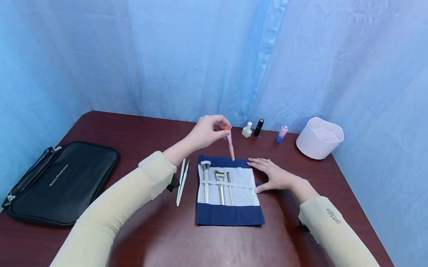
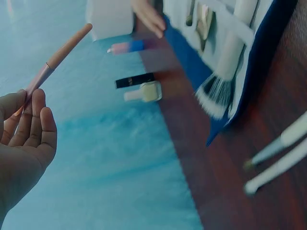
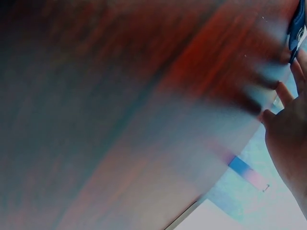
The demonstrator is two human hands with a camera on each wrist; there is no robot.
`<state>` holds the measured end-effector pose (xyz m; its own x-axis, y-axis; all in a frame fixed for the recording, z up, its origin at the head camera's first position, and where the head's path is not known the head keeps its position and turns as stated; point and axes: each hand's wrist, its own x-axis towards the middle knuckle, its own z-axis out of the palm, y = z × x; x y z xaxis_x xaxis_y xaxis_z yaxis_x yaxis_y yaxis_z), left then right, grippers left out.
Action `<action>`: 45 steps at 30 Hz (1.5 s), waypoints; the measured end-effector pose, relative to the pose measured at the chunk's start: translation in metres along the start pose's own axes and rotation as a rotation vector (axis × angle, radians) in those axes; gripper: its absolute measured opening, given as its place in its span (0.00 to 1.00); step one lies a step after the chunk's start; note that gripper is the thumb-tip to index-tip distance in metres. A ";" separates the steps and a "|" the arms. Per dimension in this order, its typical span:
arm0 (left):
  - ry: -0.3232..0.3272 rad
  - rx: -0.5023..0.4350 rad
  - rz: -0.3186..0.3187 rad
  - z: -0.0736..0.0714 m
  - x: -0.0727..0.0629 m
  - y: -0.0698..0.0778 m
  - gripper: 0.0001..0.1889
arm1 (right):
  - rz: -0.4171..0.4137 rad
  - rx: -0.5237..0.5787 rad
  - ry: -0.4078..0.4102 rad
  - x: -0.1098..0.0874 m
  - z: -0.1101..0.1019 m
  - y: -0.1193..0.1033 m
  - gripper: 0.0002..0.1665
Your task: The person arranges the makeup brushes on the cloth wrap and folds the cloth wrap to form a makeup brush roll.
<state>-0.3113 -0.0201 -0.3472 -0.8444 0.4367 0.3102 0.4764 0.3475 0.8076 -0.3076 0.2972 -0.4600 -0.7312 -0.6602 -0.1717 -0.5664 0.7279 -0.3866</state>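
Observation:
My left hand [image 1: 207, 132] pinches a makeup brush [image 1: 230, 145] by its orange head end, its pink handle pointing down above the far edge of the roll. In the left wrist view the thumb and fingers of the left hand [image 2: 29, 132] hold this brush [image 2: 69, 47] near one end. A navy and white brush roll [image 1: 228, 215] lies unrolled. Under its white strap are a thick white brush [image 1: 206, 183], a flat brush [image 1: 221, 188] and a thin brush [image 1: 230, 189]. Fingers spread, my right hand [image 1: 276, 176] rests at the roll's right edge.
Two slim white brushes [image 1: 183, 184] lie left of the roll. A black zip case [image 1: 64, 182] is at far left. Along the back stand a nail polish bottle [image 1: 247, 131], a black tube [image 1: 259, 128], a pink-blue tube [image 1: 281, 134] and a white organizer [image 1: 313, 144].

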 end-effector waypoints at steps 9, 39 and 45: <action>-0.046 0.020 -0.051 0.037 0.007 -0.018 0.07 | -0.006 0.010 -0.003 -0.001 0.001 -0.005 0.59; -0.311 0.123 -0.125 0.088 0.008 -0.065 0.06 | -0.027 0.017 0.012 -0.004 0.002 -0.006 0.59; -0.374 0.168 -0.062 0.092 0.005 -0.068 0.03 | -0.032 0.021 0.010 -0.004 0.002 -0.005 0.59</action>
<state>-0.3251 0.0347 -0.4465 -0.7403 0.6714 0.0345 0.4869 0.5001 0.7161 -0.3011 0.2959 -0.4589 -0.7166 -0.6812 -0.1498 -0.5816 0.7021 -0.4108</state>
